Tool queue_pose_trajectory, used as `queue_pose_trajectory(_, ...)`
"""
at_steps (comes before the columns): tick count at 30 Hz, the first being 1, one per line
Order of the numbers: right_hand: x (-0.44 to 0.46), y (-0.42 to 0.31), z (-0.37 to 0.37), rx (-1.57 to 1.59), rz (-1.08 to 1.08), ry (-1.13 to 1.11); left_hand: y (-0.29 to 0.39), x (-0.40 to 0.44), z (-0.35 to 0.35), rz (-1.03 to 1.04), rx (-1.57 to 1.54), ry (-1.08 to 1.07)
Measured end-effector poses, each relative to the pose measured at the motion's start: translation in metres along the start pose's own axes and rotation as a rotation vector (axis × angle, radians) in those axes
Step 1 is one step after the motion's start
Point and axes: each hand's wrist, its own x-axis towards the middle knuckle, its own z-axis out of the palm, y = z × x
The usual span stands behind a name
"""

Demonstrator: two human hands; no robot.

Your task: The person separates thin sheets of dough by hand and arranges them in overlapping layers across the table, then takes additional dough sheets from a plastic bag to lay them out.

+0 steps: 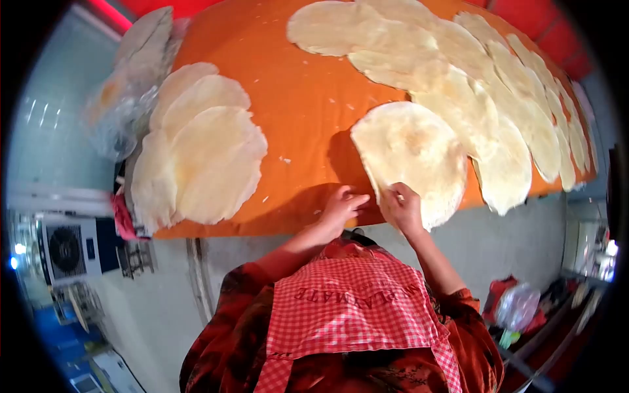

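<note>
Pinching flatbread (419, 147) in right hand (403, 208), left hand (342, 207) fingers apart, apron (354, 324) lettered "PLAYMATE"

We see an orange cloth (295, 131) over the tabletop; on it lie overlapping flatbreads (219, 160) at the left, and more flatbreads (452, 72) spread over the far middle and right side.

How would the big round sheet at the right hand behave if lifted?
The round sheet would probably flop, as it looks thin, like the overlapping sheets at left. It is likely light for its width, having so little thickness. It might tear if tugged at the edge, where the right hand is.
</note>
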Motion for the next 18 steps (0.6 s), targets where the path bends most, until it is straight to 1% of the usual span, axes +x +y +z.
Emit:
queue_pose_trajectory(1, 0.002, 0.002, -0.004, 0.142, 0.117, -0.016, 0.001, 0.004, 0.009, -0.010, -0.027, -0.042)
queue_pose_trajectory(2, 0.005, 0.003, -0.010, 0.047, 0.076, -0.022, 0.001, 0.007, 0.020, -0.039, -0.031, -0.022)
queue_pose_trajectory(3, 0.008, 0.000, -0.015, 0.023, 0.033, -0.036, 0.002, 0.010, 0.030, -0.036, -0.058, -0.019)
queue_pose_trajectory(5, 0.012, 0.001, -0.019, 0.087, 0.089, -0.058, -0.001, 0.024, 0.039, 0.056, 0.059, -0.062)
queue_pose_trajectory(8, 0.021, -0.013, -0.022, 0.024, 0.056, -0.048, 0.003, 0.042, 0.046, 0.250, 0.029, -0.123)
queue_pose_trajectory(11, 0.039, -0.045, -0.011, 0.000, -0.075, 0.002, 0.049, 0.015, 0.062, 0.365, -0.216, -0.261)
queue_pose_trajectory(12, 0.049, -0.049, -0.005, -0.018, -0.094, 0.007, 0.055, 0.022, 0.056, 0.352, -0.082, -0.194)
queue_pose_trajectory(13, 0.059, -0.059, 0.006, 0.055, -0.102, 0.044, 0.065, 0.022, 0.053, 0.366, -0.058, -0.164)
queue_pose_trajectory(15, 0.077, -0.086, 0.022, 0.237, -0.069, 0.028, 0.094, 0.022, 0.039, 0.409, -0.014, -0.095)
queue_pose_trajectory(16, 0.088, -0.091, 0.031, 0.332, 0.007, 0.009, 0.110, 0.021, 0.029, 0.433, 0.009, -0.057)
queue_pose_trajectory(17, 0.097, -0.095, 0.042, 0.398, 0.011, -0.016, 0.127, 0.018, 0.015, 0.451, 0.045, 0.025)
queue_pose_trajectory(18, 0.105, -0.097, 0.055, 0.398, -0.005, -0.027, 0.141, 0.015, 0.000, 0.490, 0.084, 0.054)
